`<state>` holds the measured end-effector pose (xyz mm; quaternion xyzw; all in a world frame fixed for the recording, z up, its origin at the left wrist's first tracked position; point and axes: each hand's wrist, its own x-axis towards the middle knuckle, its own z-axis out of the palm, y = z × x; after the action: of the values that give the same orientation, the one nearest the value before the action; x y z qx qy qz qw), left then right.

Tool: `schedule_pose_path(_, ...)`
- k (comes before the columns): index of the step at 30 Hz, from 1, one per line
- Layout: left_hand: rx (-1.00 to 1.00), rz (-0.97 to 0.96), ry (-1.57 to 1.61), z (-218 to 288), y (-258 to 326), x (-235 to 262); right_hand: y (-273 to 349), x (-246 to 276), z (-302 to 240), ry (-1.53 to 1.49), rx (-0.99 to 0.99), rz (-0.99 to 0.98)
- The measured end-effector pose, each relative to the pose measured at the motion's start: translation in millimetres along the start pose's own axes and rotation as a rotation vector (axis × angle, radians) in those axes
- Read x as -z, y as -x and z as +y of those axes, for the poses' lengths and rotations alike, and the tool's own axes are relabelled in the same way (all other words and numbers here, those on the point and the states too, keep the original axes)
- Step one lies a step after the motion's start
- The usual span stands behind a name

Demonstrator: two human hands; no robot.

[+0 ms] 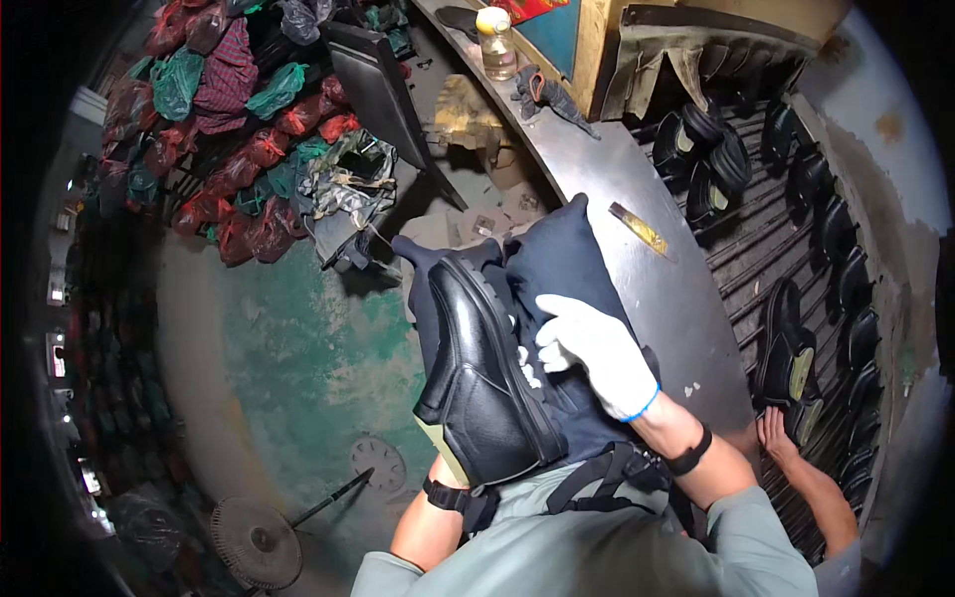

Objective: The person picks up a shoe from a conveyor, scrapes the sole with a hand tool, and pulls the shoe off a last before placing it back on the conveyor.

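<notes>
A black leather shoe (477,388) with a pale green lining stands upright over my lap, toe pointing away. My left wrist (453,473) goes into its opening; the hand itself is hidden inside, holding the shoe up. To the right of the shoe is my right hand (597,358), in a white knit glove with a blue cuff edge. Its fingers are apart and partly bent, with nothing seen in them. Small white bits (528,368) show between the shoe's sole and the glove. Dark cloth (567,254) covers my legs beneath.
A metal bench (686,328) on the right bears a yellow-handled tool (640,229) and a jar (496,45). Beyond it, a slatted rack (731,269) carries several black shoes; another person's hand (776,433) touches one. Bagged bundles (239,139) pile up far left; a fan (257,542) stands near left.
</notes>
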<state>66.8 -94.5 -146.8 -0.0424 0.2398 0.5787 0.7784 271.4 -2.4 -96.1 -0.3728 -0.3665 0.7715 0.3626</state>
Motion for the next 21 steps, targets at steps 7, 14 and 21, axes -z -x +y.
schedule_pose_path(7,0.075,-0.261,0.095,-0.5,-19.0,31.7,-30.7,-33.3,7.5,-0.025,-0.114,-0.027)
schedule_pose_path(14,0.025,-0.137,0.049,2.9,-0.6,38.5,-30.2,-38.8,5.6,0.503,0.138,-0.008)
schedule_pose_path(21,0.006,0.026,0.064,7.4,5.3,5.3,-34.1,-10.6,-14.0,0.682,0.250,-0.113)
